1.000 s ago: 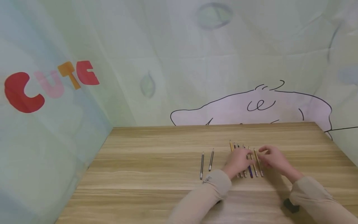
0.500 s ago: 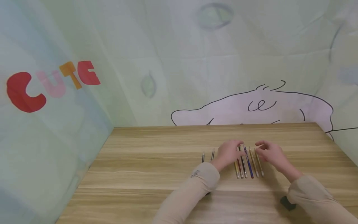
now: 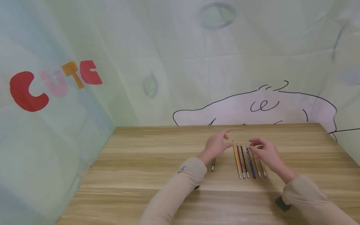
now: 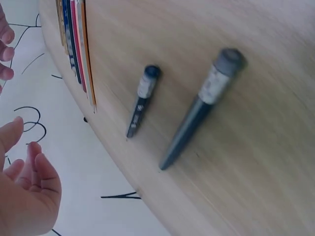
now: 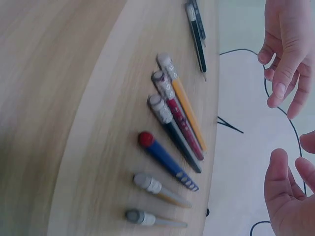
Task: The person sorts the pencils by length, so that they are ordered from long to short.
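My left hand (image 3: 214, 146) hovers over the table left of a row of pencils, fingers loosely bent and holding nothing. The row has a yellow pencil (image 3: 237, 162), a dark red pencil (image 5: 181, 115), a black pencil (image 5: 176, 135), a blue patterned pencil (image 5: 165, 160) with a red end, and two tan pencils (image 5: 165, 193) at its right. Above these tan ones hangs my right hand (image 3: 265, 154), thumb and fingers apart with nothing between them, partly covering them. Two dark pencils lie apart: a shorter one (image 4: 141, 101) and a longer one (image 4: 194, 115), the latter hidden in the head view.
The wood-grain table (image 3: 135, 175) runs back to a pale cloth backdrop (image 3: 126, 78) with a line drawing. Colourful letters (image 3: 29, 92) mark the left cloth wall. A dark object (image 3: 282, 203) shows beneath the right sleeve (image 3: 306, 193).
My left hand has moved left off the row, uncovering the yellow, red and black pencils and passing over the separate dark ones. My right hand has shifted slightly left and back over the tan pencils.
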`<state>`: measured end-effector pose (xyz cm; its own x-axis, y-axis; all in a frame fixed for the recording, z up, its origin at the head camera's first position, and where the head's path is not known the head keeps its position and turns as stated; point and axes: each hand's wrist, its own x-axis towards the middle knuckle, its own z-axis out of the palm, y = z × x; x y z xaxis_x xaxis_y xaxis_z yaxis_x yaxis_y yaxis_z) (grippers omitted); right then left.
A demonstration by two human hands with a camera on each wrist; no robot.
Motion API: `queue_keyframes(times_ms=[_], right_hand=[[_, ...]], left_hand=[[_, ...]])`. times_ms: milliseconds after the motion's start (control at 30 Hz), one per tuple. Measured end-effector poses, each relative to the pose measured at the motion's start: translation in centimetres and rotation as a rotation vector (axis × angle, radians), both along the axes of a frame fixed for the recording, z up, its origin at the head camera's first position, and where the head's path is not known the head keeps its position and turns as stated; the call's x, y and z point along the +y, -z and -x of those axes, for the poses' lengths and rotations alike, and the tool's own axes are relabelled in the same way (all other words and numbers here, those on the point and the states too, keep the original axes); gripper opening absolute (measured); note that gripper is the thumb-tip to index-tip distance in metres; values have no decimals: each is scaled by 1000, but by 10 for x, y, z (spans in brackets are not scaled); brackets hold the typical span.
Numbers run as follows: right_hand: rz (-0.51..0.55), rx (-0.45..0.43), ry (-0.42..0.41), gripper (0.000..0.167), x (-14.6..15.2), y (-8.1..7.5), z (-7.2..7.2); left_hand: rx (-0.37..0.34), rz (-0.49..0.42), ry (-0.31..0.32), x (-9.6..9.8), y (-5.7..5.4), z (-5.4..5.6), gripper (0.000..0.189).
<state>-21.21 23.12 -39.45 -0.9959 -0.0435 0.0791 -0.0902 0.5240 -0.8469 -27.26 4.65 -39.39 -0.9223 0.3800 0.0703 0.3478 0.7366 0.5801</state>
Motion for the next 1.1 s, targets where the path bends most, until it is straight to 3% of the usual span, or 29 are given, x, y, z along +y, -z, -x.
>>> queue_keyframes(times_ms=[267, 533, 1100], right_hand=[[87, 9, -20, 37, -11, -2, 2], [98, 20, -35, 40, -25, -1, 7], [109, -24, -40, 46, -57, 16, 24]], left_hand=[[-16, -97, -59, -24, -2, 8, 57], [-67, -168, -141, -48, -1, 11, 58], [-165, -250, -200, -90, 15, 6, 62]])
